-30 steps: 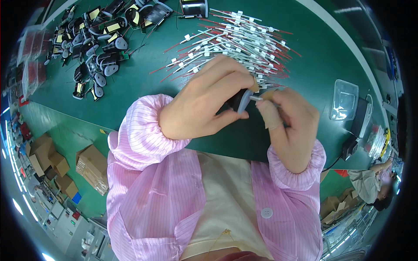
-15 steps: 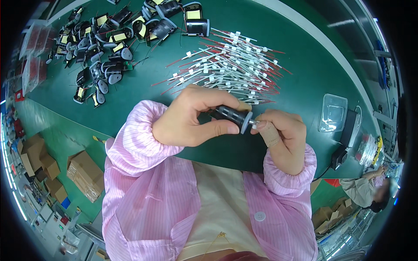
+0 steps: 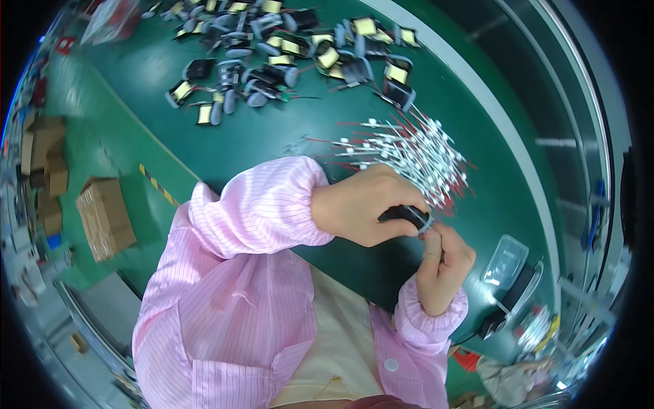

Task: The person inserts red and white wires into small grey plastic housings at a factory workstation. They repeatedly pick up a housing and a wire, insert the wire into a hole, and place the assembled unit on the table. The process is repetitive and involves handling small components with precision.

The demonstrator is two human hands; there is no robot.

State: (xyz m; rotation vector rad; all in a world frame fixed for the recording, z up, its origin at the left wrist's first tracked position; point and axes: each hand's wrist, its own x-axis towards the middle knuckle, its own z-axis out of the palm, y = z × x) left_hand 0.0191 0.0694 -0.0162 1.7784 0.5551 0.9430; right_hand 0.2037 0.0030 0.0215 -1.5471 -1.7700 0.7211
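Observation:
My left hand [image 3: 371,203] is closed around a black cylindrical part [image 3: 409,215] with a grey disc on its right end, held just above the near part of the green table. Against that grey end, my right hand [image 3: 446,267] pinches with thumb and forefinger. What sits between those fingertips is too hidden to name. Right beyond my hands lies a heap of thin white and red wires [image 3: 415,153] with small white tags. Farther left, a scattered pile of similar black parts [image 3: 272,75] shows grey discs, yellow pads and loose leads.
A clear plastic tray [image 3: 505,262] lies at the right of the green table [image 3: 272,136], beside a black device [image 3: 521,286]. Cardboard boxes [image 3: 105,218] stand on the floor at left. At the lower right, another person [image 3: 507,382] is partly visible.
The whole view has turned, shifting the table and piles. My left hand still grips the black part; my right fingers now sit closer against its grey end, and the pale tip between them has become hidden.

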